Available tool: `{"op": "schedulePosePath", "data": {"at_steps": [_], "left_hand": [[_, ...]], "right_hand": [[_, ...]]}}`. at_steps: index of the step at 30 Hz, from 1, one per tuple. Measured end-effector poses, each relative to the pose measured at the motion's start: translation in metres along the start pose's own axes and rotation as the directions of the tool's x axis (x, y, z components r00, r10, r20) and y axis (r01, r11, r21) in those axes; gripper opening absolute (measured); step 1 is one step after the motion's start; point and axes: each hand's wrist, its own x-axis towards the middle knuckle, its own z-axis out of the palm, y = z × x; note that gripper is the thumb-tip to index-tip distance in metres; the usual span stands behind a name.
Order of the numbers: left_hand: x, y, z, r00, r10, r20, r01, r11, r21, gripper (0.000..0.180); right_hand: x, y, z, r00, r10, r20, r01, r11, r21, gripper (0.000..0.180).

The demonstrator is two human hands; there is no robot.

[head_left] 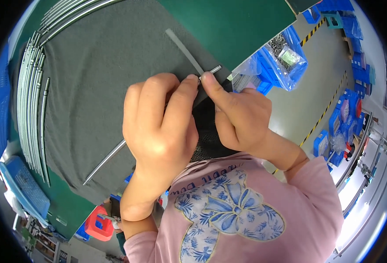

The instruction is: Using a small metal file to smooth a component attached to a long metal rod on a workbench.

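Observation:
A thin shiny metal rod (pixel 104 162) runs slantwise under my left hand (pixel 158 118), which is closed around it. Its far end sticks out past the fingertips at the upper right. My right hand (pixel 244 114) has its fingers curled, with one digit pressed on the rod close to that end, right beside the left fingertips. Whether a small part sits between the fingertips is hidden. A flat grey strip (pixel 184 50) lies on the dark grey cloth (pixel 93 87), its lower end meeting the rod near my fingers.
Many similar metal rods (pixel 31 109) lie side by side along the cloth's left edge, others at the top left. The green table (pixel 228 26) shows beyond the cloth. Blue bins (pixel 285 61) with small metal parts stand at the right. A blue basket (pixel 25 188) is at the left, a red stool (pixel 98 224) below.

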Motion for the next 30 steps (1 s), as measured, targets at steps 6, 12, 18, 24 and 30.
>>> {"op": "schedulePosePath", "data": {"at_steps": [6,12,18,24,30], "left_hand": [[-0.002,-0.003,0.005,0.999,0.045,-0.017,-0.044,0.997,0.064,0.035],[-0.002,-0.002,0.006,0.998,0.068,-0.011,-0.066,0.991,0.112,0.032],[0.001,-0.002,0.006,0.996,0.089,0.002,-0.089,0.993,0.081,0.031],[0.0,-0.004,0.007,0.997,0.074,-0.013,-0.073,0.994,0.085,0.029],[0.001,-0.002,0.004,0.999,0.038,0.019,-0.039,0.998,0.049,0.029]], "right_hand": [[-0.016,-0.005,-0.014,0.994,0.056,0.091,-0.055,0.998,-0.017,0.054],[-0.028,-0.007,-0.017,0.991,0.068,0.117,-0.066,0.998,-0.021,0.055],[0.005,-0.002,-0.008,0.999,-0.004,0.046,0.007,0.998,-0.058,0.057],[-0.01,-0.005,-0.036,0.97,0.056,0.236,-0.047,0.998,-0.043,0.059],[-0.004,-0.009,-0.051,0.924,0.084,0.372,-0.076,0.996,-0.035,0.06]]}}
